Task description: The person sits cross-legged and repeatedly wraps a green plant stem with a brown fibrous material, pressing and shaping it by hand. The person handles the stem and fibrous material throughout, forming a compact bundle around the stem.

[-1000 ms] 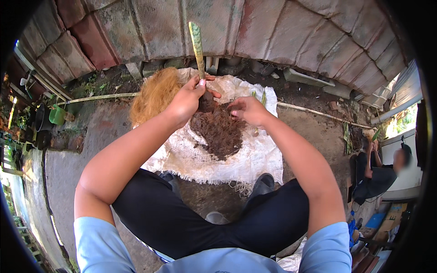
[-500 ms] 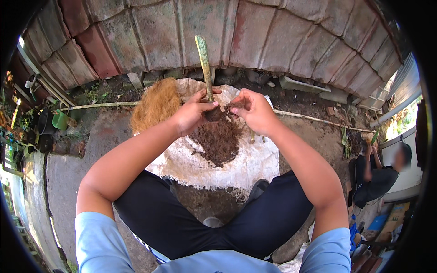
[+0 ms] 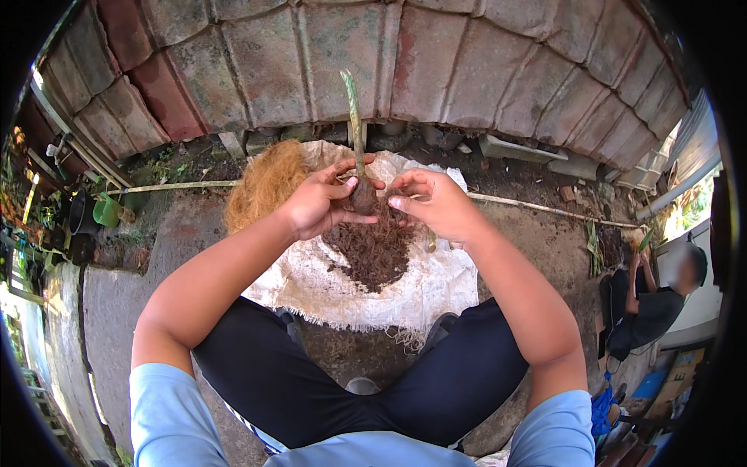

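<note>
A mottled green leaf cutting (image 3: 354,109) stands upright between my hands, its lower end in a round brown root ball (image 3: 362,196). Around the root ball wrap the fingers of my left hand (image 3: 323,201), thumb on the near side. Just to the right, my right hand (image 3: 436,204) pinches a bit of dark fibrous soil (image 3: 395,196) between thumb and fingers, close beside the ball. Beneath both hands lies a heap of dark brown soil (image 3: 373,261) on a white woven sack (image 3: 311,288) with a frayed near edge.
Orange-brown coconut fibre (image 3: 268,185) is piled at the sack's far left. A bamboo pole (image 3: 537,208) runs along the ground behind the sack. Low roof tiles (image 3: 334,62) overhang the far side. Another person (image 3: 654,303) sits at the right. A green container (image 3: 106,210) stands at the left.
The cutting and root ball have tilted slightly and its top has moved a little lower. My left fingers have spread further around the ball; my right hand has come lower beside it.
</note>
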A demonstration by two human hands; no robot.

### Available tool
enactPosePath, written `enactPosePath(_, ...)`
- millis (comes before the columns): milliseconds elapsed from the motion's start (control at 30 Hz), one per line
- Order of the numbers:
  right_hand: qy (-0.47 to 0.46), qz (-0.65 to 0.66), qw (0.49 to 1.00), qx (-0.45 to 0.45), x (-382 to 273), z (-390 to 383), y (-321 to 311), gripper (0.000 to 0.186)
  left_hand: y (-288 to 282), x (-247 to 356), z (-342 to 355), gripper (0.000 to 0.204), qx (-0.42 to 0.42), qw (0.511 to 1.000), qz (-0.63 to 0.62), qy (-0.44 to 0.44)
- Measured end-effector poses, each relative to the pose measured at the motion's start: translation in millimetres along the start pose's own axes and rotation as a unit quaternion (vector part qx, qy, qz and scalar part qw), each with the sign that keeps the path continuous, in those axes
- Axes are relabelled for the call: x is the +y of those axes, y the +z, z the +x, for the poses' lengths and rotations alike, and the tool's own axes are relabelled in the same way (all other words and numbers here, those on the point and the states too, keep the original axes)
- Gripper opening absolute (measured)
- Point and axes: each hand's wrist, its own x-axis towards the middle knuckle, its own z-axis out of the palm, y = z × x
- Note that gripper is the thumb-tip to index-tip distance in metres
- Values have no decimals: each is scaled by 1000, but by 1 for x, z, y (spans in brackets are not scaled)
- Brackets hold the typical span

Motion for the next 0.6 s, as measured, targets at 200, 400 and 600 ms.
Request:
enactPosePath(200,0,11,999,37,4,4,3,18,-5,-5,4,46,22,997,61,-41)
enactPosePath(400,-24,-11,999,31,-1,4,2,15,4,-10,4,51,14,992,128,2)
enactPosePath(600,-99,-73,991,48,17,13,4,16,11,-15,5,58,56,980,191,13)
